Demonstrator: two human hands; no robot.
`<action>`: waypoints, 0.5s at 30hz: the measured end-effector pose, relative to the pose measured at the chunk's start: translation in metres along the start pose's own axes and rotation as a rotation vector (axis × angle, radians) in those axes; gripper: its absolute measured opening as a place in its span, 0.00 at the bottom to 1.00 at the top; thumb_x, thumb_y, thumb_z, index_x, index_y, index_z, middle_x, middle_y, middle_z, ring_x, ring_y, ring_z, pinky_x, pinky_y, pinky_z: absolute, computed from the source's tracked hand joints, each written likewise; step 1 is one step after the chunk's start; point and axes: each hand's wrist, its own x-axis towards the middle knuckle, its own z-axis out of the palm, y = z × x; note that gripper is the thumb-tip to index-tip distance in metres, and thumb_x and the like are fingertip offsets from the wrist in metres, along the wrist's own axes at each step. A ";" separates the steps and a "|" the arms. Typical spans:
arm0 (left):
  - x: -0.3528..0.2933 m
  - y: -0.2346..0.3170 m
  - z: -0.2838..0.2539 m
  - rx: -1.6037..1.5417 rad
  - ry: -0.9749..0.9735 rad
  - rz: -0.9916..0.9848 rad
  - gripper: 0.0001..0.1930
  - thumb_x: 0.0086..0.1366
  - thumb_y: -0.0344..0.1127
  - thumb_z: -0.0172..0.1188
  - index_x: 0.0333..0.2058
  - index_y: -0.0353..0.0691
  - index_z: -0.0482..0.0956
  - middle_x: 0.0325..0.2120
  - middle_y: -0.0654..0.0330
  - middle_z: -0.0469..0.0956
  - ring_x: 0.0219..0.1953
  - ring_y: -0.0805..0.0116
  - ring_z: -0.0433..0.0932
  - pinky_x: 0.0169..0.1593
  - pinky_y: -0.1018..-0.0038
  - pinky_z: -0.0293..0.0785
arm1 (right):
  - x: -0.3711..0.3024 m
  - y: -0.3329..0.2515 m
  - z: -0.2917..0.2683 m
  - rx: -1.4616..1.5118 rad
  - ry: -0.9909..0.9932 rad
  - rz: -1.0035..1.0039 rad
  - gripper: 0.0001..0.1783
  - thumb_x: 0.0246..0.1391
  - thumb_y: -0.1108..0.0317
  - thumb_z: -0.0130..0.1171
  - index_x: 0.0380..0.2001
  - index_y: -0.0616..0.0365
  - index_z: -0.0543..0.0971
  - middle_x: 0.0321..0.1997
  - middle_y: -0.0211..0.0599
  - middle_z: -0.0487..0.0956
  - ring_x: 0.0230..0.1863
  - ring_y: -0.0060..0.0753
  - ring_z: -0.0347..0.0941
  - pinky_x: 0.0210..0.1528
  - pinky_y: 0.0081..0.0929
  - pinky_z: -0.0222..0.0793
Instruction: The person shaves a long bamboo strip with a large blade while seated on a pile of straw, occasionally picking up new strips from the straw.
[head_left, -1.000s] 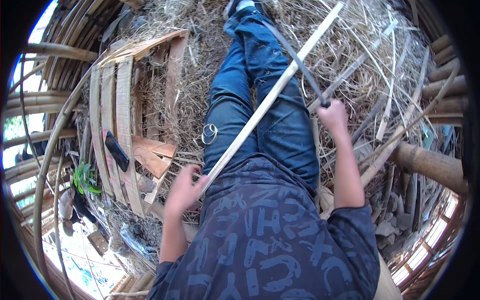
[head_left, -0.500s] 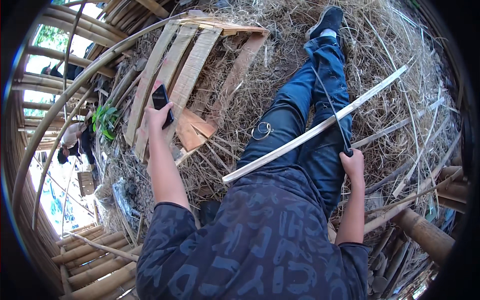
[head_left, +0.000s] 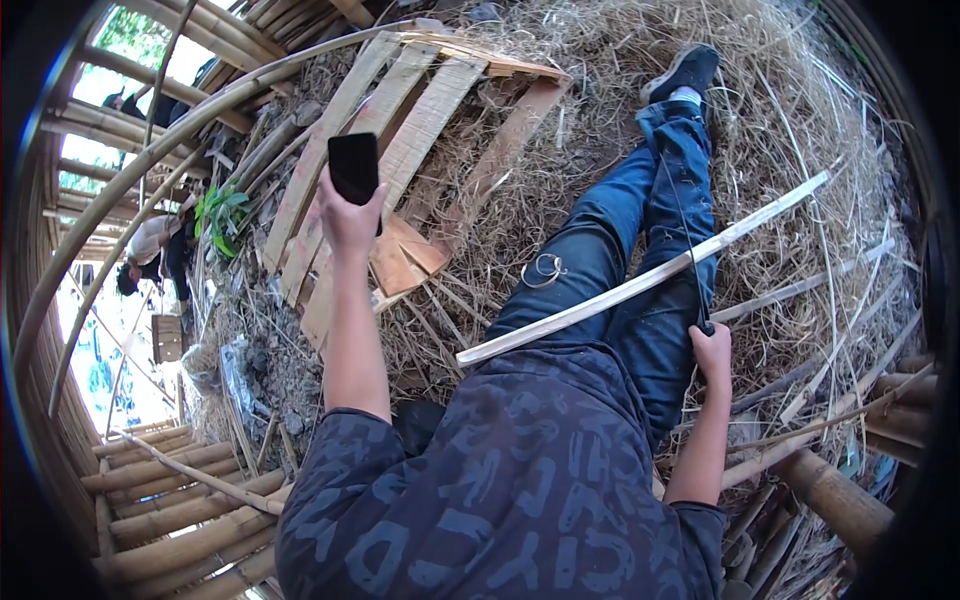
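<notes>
My left hand (head_left: pixel 350 222) is raised over the wooden slats and grips a black smartphone (head_left: pixel 354 165), its dark screen facing me. By my right thigh my right hand (head_left: pixel 712 352) is closed round the black handle of a long, thin-bladed knife (head_left: pixel 702 296). The blade points away along my leg and passes the pale split-wood or bamboo strip (head_left: pixel 640 286), which lies slantwise across my thighs. A small ring of curled pale strip (head_left: pixel 560 271) rests on my left thigh. My legs (head_left: pixel 585 225) stretch out ahead in blue jeans.
A broken frame of wooden slats (head_left: pixel 425 115) lies at the far left on dry straw (head_left: pixel 760 130). Bamboo poles (head_left: pixel 835 500) are at the right; a bamboo slat platform (head_left: pixel 180 500) is at the lower left. Another person (head_left: pixel 150 245) is beyond the bamboo wall at left.
My left hand has lifted the phone and turned its screen more toward me. The whole view has shifted slightly; my right hand keeps its hold on the knife.
</notes>
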 end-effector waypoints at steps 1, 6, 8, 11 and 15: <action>-0.001 0.012 -0.004 -0.010 0.017 0.001 0.44 0.43 0.45 0.76 0.56 0.35 0.64 0.45 0.46 0.75 0.49 0.47 0.74 0.52 0.57 0.72 | -0.001 -0.003 -0.002 0.053 -0.029 0.036 0.17 0.41 0.61 0.58 0.18 0.69 0.76 0.16 0.47 0.75 0.18 0.40 0.73 0.26 0.37 0.68; 0.002 0.051 -0.006 -0.116 0.073 0.020 0.43 0.43 0.46 0.75 0.55 0.36 0.65 0.45 0.46 0.75 0.47 0.47 0.75 0.50 0.56 0.72 | -0.003 -0.003 -0.005 0.201 -0.086 0.091 0.13 0.43 0.66 0.57 0.15 0.65 0.73 0.12 0.32 0.71 0.13 0.26 0.68 0.18 0.29 0.63; -0.001 0.060 -0.006 -0.109 0.112 0.029 0.40 0.43 0.46 0.76 0.53 0.35 0.68 0.42 0.47 0.77 0.44 0.49 0.77 0.48 0.58 0.73 | -0.001 -0.003 -0.006 0.210 -0.091 0.093 0.12 0.43 0.66 0.57 0.15 0.64 0.72 0.12 0.30 0.70 0.12 0.25 0.67 0.18 0.28 0.63; -0.004 0.060 -0.002 -0.081 0.155 0.065 0.39 0.44 0.46 0.76 0.52 0.34 0.69 0.38 0.48 0.79 0.41 0.52 0.80 0.46 0.61 0.75 | -0.002 -0.007 -0.008 0.254 -0.142 0.121 0.12 0.45 0.67 0.57 0.14 0.62 0.71 0.12 0.30 0.69 0.11 0.24 0.66 0.16 0.26 0.63; -0.007 0.067 0.002 -0.008 0.230 0.121 0.46 0.45 0.46 0.75 0.59 0.34 0.60 0.38 0.47 0.78 0.42 0.52 0.79 0.47 0.60 0.74 | -0.002 -0.007 -0.008 0.266 -0.144 0.124 0.12 0.45 0.67 0.57 0.15 0.62 0.71 0.12 0.30 0.69 0.11 0.24 0.66 0.16 0.26 0.63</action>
